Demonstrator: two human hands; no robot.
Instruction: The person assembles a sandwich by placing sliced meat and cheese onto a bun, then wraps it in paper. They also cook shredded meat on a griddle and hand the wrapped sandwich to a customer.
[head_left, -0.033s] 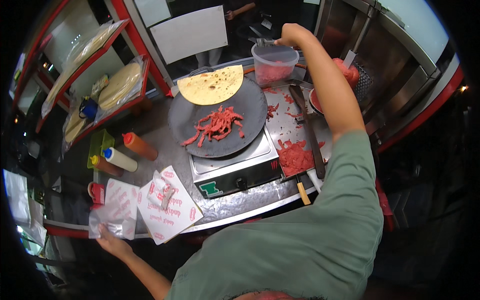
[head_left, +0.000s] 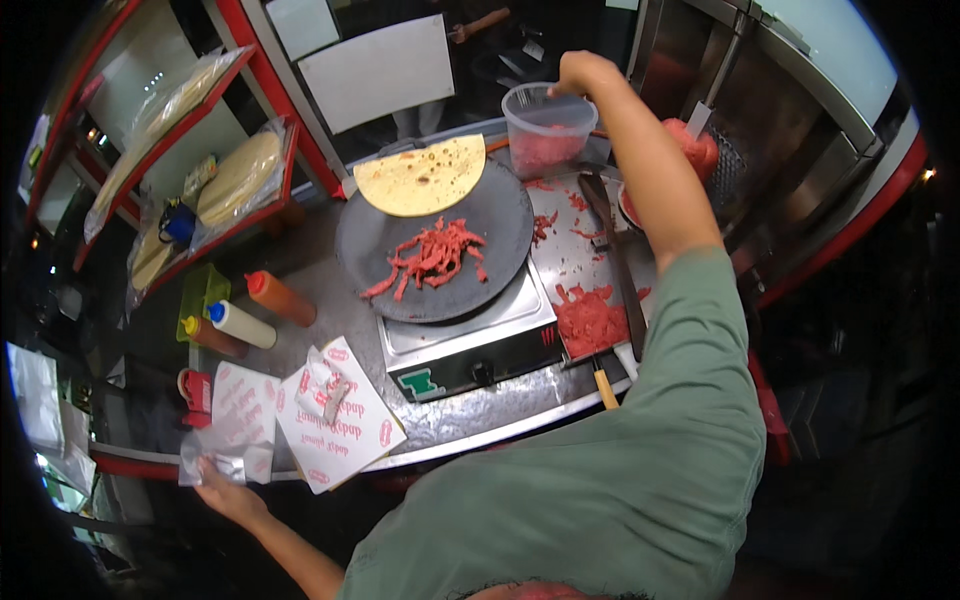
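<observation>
My left hand (head_left: 228,492) is closed at the counter's front left edge, its thumb over a clear plastic bag (head_left: 250,465) beside printed wrapping paper (head_left: 242,398). At the back my right hand (head_left: 588,75) reaches over the rim of a clear plastic tub (head_left: 517,108) holding red meat. Its fingers are bent; what they hold is hidden. On the round dark griddle (head_left: 360,250) lie red meat strips (head_left: 440,252) and a folded flatbread (head_left: 425,178), which hangs partly over the far rim.
Three squeeze bottles (head_left: 245,325) stand left of the stove (head_left: 470,370). More printed paper (head_left: 340,440) lies in front. On the right are a meat-strewn tray (head_left: 585,215), a long dark knife (head_left: 620,265) and a wooden handle (head_left: 604,388). Shelves at left hold bagged flatbreads (head_left: 245,175).
A pronged metal tool that showed at my right hand above the tub's rim is out of sight. My right hand has dipped slightly; my left hand stays at the plastic bag.
</observation>
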